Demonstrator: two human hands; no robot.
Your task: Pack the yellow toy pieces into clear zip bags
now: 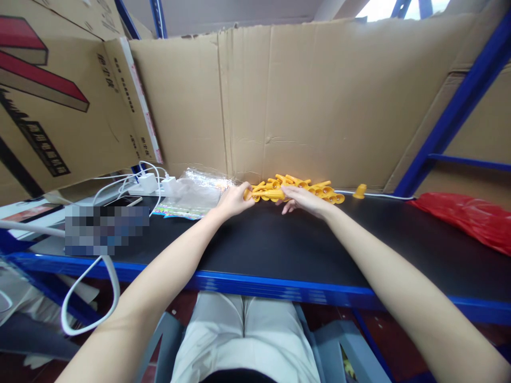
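I take the pile of yellow plastic pieces (297, 189) as my landmark; it lies on the black tabletop (279, 250) hard against the cardboard wall (319, 101), which keeps the pieces from rolling off the back. My left hand (233, 201) is at the pile's left end, fingers curled around one or two of the yellow pieces, so I call it closed in a grip on them. My right hand (303, 201) rests on the front edge of the pile, palm down with the fingers spread loosely; it touches the pieces, but I cannot tell whether it has actually pinched one. Both arms reach far forward because the pile sits at the far side of the table. A single yellow piece (360, 191) stands apart, just to the right of the pile, near a thin white cable that runs along the wall. To the left of the pile lies a heap of clear plastic bags (194, 194), close enough for the left hand to reach. Further left are white chargers (154, 183) with their cords and a phone (123, 201). Well to the right of the pile sits a red plastic bag (471, 218).
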